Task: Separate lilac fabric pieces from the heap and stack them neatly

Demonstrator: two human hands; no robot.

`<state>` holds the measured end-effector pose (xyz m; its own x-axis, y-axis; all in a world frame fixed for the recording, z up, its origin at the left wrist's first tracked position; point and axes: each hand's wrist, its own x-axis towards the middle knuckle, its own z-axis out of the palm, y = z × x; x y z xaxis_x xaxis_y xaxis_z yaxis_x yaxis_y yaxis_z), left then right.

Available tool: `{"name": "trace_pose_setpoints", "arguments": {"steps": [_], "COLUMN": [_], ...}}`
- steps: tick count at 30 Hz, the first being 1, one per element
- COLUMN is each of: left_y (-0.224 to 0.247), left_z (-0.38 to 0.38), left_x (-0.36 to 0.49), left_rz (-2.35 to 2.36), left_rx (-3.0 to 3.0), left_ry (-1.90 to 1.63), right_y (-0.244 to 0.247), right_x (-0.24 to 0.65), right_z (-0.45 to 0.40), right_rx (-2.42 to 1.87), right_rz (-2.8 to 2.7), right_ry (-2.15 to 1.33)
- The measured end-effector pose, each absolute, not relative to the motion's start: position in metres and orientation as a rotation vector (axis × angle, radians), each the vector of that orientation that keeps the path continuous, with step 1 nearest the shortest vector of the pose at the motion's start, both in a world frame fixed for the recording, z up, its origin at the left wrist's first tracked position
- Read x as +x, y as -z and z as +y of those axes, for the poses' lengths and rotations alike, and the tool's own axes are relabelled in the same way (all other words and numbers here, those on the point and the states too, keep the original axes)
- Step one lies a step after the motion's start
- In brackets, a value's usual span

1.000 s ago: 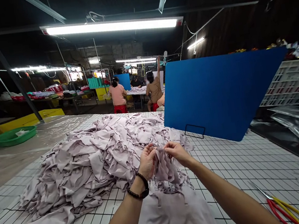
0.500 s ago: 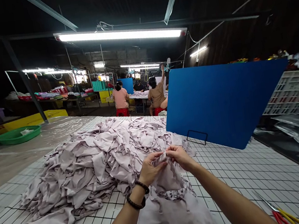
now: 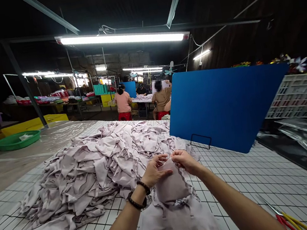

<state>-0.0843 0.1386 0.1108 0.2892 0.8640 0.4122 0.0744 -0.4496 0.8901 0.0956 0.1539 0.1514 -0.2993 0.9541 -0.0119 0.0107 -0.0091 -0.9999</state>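
A pale lilac garment (image 3: pixel 179 223) lies in front of me, its upper flap (image 3: pixel 170 185) raised off the table by both hands. My left hand (image 3: pixel 155 170), with two dark bead bracelets at the wrist, has its thumb lying on the flap's face and its fingers behind the left edge. At the flap's top right corner, my right hand (image 3: pixel 186 161) is closed, pinching the fabric between thumb and fingers. Thin ties hang at the garment's gathered middle. A large heap of similar lilac fabric pieces (image 3: pixel 93 172) lies just beyond and to the left.
A blue board (image 3: pixel 220 110) stands upright at the right on a black wire stand (image 3: pixel 201 140). Scissors with red and yellow handles (image 3: pixel 286 220) lie at the lower right. A green basin (image 3: pixel 17 140) sits far left. Co-workers (image 3: pixel 123 102) sit at a table beyond.
The flap has been opened out flatter, so its smooth face now shows where it was bunched before. My left fingers have spread a little. A co-worker's raised arm has come down.
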Motion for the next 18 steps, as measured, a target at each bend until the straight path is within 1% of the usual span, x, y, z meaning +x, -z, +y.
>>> {"name": "trace_pose_setpoints", "arguments": {"steps": [3, 8, 13, 18], "left_y": [-0.115, -0.121, -0.109, -0.097], "left_z": [0.132, 0.132, 0.143, 0.157], "left_x": [-0.081, -0.081, -0.085, -0.096], "left_rz": [0.934, 0.92, 0.924, 1.018], "left_rx": [1.868, 2.033, 2.254, 2.322], "left_ry": [-1.269, -1.302, -1.202, -1.274], "right_y": [-0.152, -0.152, -0.145, -0.151], "right_x": [0.095, 0.096, 0.099, 0.128], "right_z": [0.153, 0.152, 0.154, 0.152], "right_rx": [-1.066, -1.058, -1.09, -1.17], "right_rz": [-1.416, -1.406, -1.468, -1.55], "right_ry": [-1.452, -1.474, -1.46, -1.391]}}
